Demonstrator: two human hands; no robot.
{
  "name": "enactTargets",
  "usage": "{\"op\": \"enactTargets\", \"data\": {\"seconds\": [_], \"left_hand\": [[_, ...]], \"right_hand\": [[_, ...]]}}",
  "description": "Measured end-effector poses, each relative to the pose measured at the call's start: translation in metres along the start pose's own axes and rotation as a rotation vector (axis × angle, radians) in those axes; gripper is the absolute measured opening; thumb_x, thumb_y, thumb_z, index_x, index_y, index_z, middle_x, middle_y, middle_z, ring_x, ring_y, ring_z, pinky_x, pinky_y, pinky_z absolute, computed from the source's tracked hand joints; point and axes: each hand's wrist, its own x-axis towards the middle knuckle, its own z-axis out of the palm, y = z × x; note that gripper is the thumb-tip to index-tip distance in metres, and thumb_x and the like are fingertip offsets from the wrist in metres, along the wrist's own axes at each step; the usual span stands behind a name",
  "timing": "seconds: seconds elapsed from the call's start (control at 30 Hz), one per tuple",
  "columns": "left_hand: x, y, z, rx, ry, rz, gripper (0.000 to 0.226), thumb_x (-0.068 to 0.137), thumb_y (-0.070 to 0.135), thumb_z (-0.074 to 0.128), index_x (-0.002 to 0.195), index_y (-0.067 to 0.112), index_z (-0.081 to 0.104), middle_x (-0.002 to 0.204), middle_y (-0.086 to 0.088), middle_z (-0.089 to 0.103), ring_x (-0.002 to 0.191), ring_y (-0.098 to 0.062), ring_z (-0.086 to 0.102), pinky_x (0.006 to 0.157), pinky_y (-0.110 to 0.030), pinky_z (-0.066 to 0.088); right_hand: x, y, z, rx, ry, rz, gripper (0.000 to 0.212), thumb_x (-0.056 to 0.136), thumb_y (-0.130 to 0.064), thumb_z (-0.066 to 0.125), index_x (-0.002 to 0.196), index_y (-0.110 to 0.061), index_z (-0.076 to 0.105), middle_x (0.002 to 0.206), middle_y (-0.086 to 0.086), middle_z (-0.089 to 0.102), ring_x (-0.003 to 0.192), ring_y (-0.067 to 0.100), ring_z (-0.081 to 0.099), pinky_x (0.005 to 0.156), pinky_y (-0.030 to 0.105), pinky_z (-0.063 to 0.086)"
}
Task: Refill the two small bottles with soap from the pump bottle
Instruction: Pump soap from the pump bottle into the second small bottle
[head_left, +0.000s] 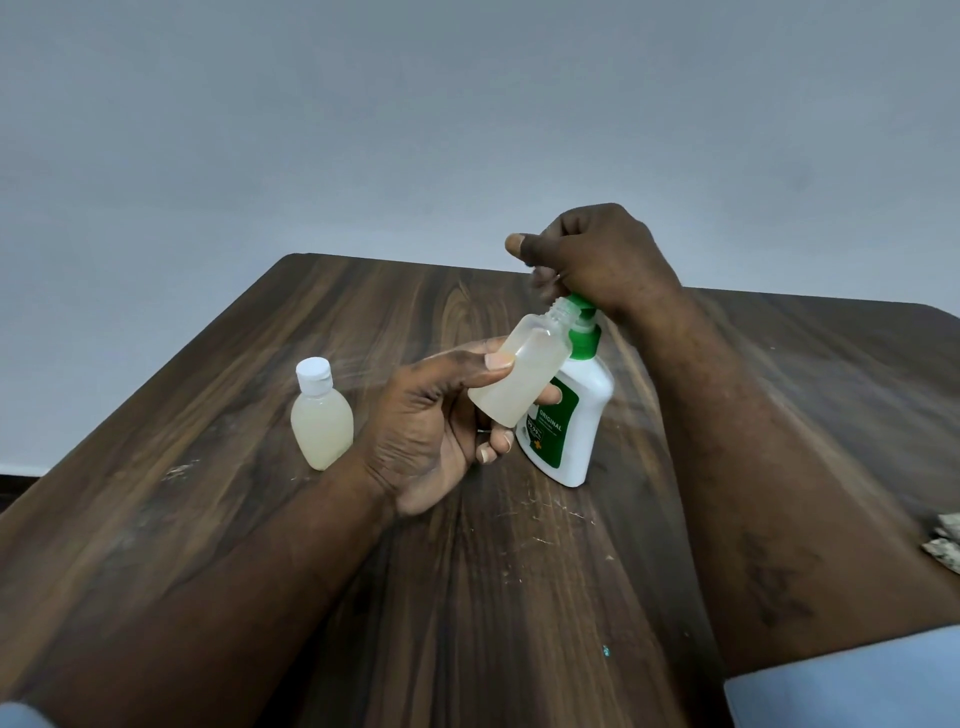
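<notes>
While the right hand (602, 260) presses fisted on the pump bottle (569, 410), left hand (431, 426) fingers pinch the uncapped small bottle (522, 371) — tilted, mouth pointing up-right toward the nozzle.

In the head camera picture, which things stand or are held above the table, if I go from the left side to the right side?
Small capped translucent bottle with white lid → left hand → open translucent small bottle, tilted, held in that hand → white pump bottle with green pump and label, right hand on top of it.

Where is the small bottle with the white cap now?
The capped small bottle stands upright on the wooden table, left of centre in the head view, just left of the left hand and untouched by it.
</notes>
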Motion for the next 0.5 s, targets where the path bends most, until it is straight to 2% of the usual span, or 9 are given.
{"op": "enactTargets", "data": {"seconds": [0.1,0.23,0.4,0.5], "left_hand": [[-0.0004,0.0015,0.0007,0.011,0.002,-0.002,0.034,0.079,0.028,0.063,0.105,0.014,0.079,0.100,-0.026,0.072,0.051,-0.019,0.050,0.043,-0.024,0.036],[-0.0009,0.0014,0.0011,0.025,0.005,-0.009,0.033,0.080,0.027,0.060,0.105,0.015,0.080,0.099,-0.024,0.072,0.050,-0.018,0.050,0.043,-0.025,0.033],[-0.0001,0.0012,0.0012,0.032,0.008,-0.005,0.035,0.080,0.028,0.060,0.107,0.016,0.079,0.100,-0.025,0.072,0.051,-0.018,0.051,0.043,-0.025,0.034],[-0.0003,0.0019,0.0017,0.034,0.024,0.001,0.037,0.081,0.027,0.059,0.110,0.014,0.078,0.100,-0.025,0.072,0.052,-0.019,0.050,0.044,-0.026,0.033]], "right_hand": [[0.0005,0.0001,0.0017,-0.076,-0.001,0.008,0.039,0.085,-0.045,0.082,0.068,-0.015,0.063,0.062,-0.001,0.065,0.055,0.011,0.055,0.061,0.026,0.047],[0.0020,0.0037,0.0036,-0.088,-0.024,0.043,0.045,0.083,-0.048,0.083,0.063,-0.016,0.058,0.059,-0.002,0.058,0.057,0.015,0.050,0.063,0.030,0.044],[0.0020,0.0023,0.0017,-0.093,-0.013,0.011,0.046,0.083,-0.049,0.083,0.076,-0.007,0.068,0.067,0.003,0.062,0.063,0.015,0.054,0.066,0.035,0.050],[0.0016,-0.0005,0.0005,-0.105,0.026,-0.018,0.050,0.082,-0.051,0.082,0.079,-0.003,0.069,0.073,0.006,0.070,0.066,0.018,0.061,0.077,0.043,0.060]]}}
